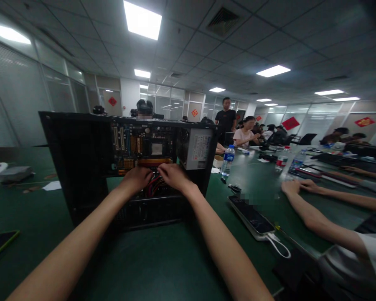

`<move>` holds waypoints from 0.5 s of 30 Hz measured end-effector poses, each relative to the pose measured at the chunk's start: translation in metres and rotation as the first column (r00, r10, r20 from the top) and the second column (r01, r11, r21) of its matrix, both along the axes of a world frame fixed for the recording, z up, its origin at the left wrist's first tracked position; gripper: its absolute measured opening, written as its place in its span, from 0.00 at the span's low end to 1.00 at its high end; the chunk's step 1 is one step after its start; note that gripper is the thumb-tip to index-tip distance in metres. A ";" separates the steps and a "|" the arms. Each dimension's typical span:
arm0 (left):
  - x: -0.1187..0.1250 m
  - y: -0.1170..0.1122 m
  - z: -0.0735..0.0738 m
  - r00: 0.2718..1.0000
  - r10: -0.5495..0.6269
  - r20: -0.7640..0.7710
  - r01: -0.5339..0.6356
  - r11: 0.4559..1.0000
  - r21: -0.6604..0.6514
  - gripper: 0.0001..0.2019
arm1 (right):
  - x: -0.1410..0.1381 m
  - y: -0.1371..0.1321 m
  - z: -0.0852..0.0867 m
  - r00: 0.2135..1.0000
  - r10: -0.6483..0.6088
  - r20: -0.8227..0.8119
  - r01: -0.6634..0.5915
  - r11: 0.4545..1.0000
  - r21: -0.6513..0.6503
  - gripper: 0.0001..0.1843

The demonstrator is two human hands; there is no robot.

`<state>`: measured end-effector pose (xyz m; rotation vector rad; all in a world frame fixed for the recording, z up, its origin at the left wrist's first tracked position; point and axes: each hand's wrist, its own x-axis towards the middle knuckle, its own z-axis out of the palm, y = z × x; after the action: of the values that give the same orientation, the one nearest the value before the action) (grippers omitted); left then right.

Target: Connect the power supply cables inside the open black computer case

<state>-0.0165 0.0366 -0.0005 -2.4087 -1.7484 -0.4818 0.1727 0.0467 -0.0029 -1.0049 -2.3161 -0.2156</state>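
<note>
A black desktop computer case (78, 167) stands open-sided on the green table in front of me. Inside it are a motherboard (133, 140), orange memory slots (155, 161) and a labelled power supply (199, 148). Both hands reach into the case, just below the memory slots, their fingertips close together. My left hand (137, 177) is closed with bent fingers. My right hand (173, 176) is pinched from the other side. Whatever lies between the fingertips is too small and dark to make out. Red and dark cables (155, 184) run directly beneath the hands.
Right of the case are a water bottle (228, 161), a phone (252, 215) with a white cable (280, 246), and another person's arms (310, 209) on the table. A grey box (14, 174) and white paper (52, 186) lie left. More people sit farther back.
</note>
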 end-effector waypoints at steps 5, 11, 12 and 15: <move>-0.008 -0.001 -0.003 0.998 -0.042 0.047 0.041 0.999 0.015 0.20 | -0.004 -0.014 0.008 0.989 0.064 0.135 -0.077 0.993 0.089 0.12; -0.023 0.009 -0.016 0.964 -0.220 0.150 0.211 0.975 0.071 0.18 | -0.011 -0.065 0.046 0.960 0.254 0.119 -0.281 0.876 0.392 0.17; -0.023 0.008 -0.017 0.957 -0.243 0.158 0.232 0.969 0.088 0.18 | -0.007 -0.076 0.054 0.953 0.294 0.068 -0.292 0.842 0.453 0.18; -0.022 0.004 -0.015 0.959 -0.248 0.134 0.241 0.968 0.069 0.20 | 0.014 -0.103 0.074 0.905 0.384 -0.182 -0.202 0.765 0.612 0.17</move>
<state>-0.0384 0.0402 -0.0152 -2.6251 -1.4692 -0.7352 0.1871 -0.0560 0.0714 -0.3196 -1.9021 -0.5636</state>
